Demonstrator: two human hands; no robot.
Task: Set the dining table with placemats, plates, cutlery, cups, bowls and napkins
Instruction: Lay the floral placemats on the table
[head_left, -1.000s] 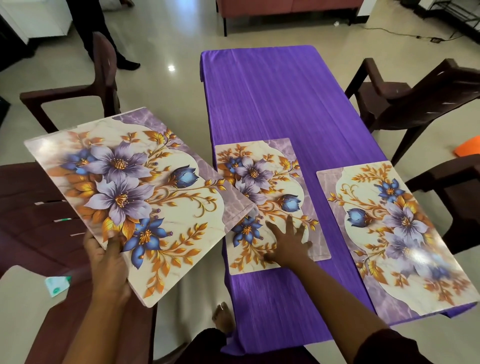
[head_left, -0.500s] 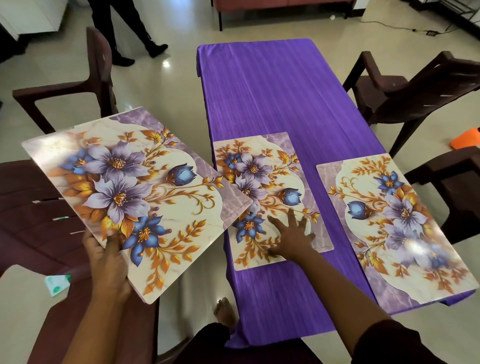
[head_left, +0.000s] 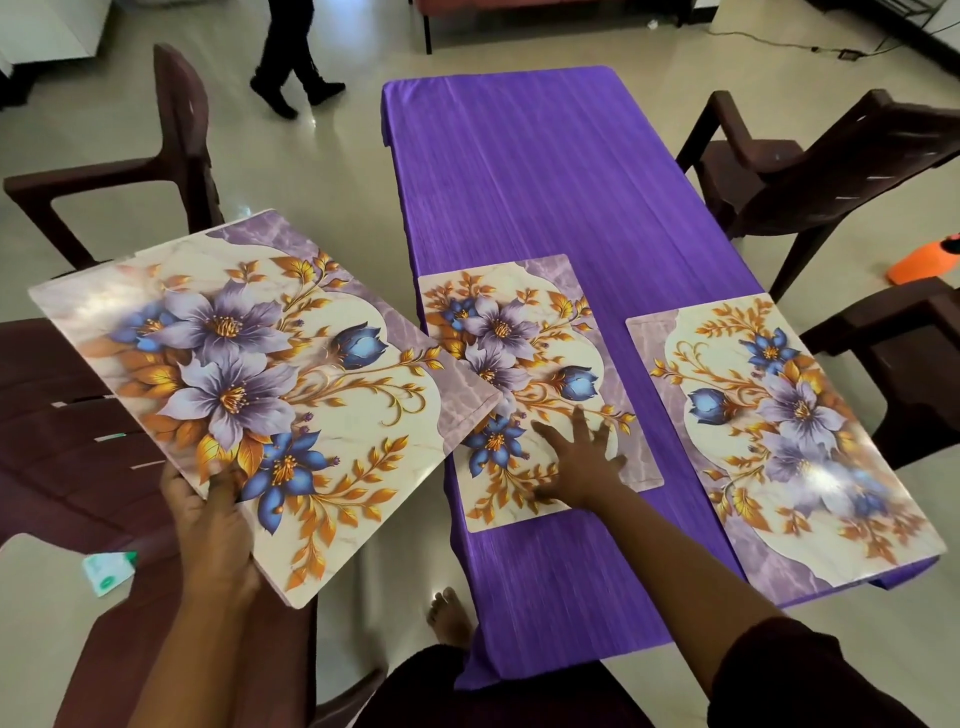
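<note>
Two floral placemats lie on the table with the purple cloth (head_left: 519, 171): one placemat (head_left: 519, 343) at the near left edge, another placemat (head_left: 779, 441) at the near right corner, overhanging slightly. My right hand (head_left: 582, 462) presses flat with spread fingers on the near end of the left placemat. My left hand (head_left: 213, 525) grips the near edge of a stack of matching placemats (head_left: 260, 384), thumb on top, held in the air left of the table above a chair. The stack's right corner overlaps the left placemat from above.
Dark brown plastic chairs stand around the table: one at the far left (head_left: 130, 166), one under the held stack (head_left: 62, 441), two on the right (head_left: 831, 166). A person's legs (head_left: 291, 67) walk at the far floor. An orange object (head_left: 924, 260) lies right. My bare foot (head_left: 449, 613) shows below.
My right hand has slid the left placemat a little farther up the table, staying flat on it. The held stack stays put. The person in the background has walked to the right.
</note>
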